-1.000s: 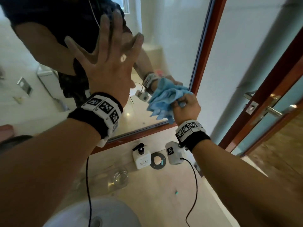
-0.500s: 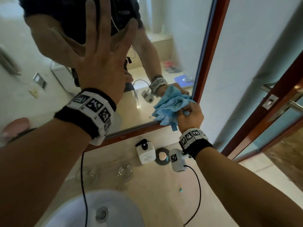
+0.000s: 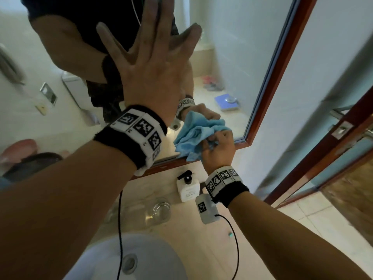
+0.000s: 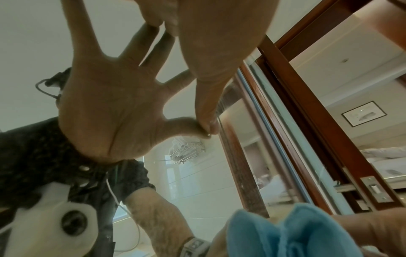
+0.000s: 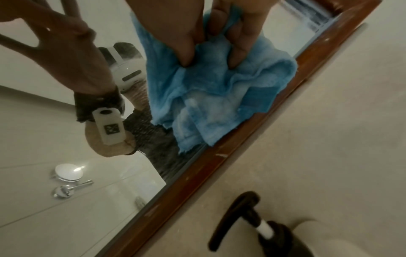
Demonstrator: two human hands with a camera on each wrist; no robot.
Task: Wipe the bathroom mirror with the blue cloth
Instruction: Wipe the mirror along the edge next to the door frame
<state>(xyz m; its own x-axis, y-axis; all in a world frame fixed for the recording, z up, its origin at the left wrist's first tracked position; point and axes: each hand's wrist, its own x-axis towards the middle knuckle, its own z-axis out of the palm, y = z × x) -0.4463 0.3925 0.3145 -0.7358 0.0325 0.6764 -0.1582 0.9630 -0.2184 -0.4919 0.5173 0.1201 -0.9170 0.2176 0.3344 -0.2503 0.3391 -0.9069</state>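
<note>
The mirror (image 3: 242, 57) has a red-brown wooden frame (image 3: 282, 57). My left hand (image 3: 153, 63) lies flat on the glass with its fingers spread, up and to the left of the cloth. The left wrist view shows the fingertips (image 4: 206, 121) meeting their reflection. My right hand (image 3: 219, 146) grips the bunched blue cloth (image 3: 197, 134) and holds it against the glass in the mirror's lower right corner. In the right wrist view the fingers (image 5: 186, 52) dig into the cloth (image 5: 208, 97), whose lower edge hangs over the bottom frame rail (image 5: 219, 156).
On the counter below the mirror stand a white pump bottle (image 3: 187, 187) and a clear glass (image 3: 161, 209). A white basin (image 3: 129, 259) sits near the front edge. A door frame (image 3: 333, 148) with a metal latch is at the right. Cables hang from both wrists.
My right hand has carried the cloth down the glass to the bottom frame rail. My left hand has stayed flat on the mirror. The head view has tipped downward.
</note>
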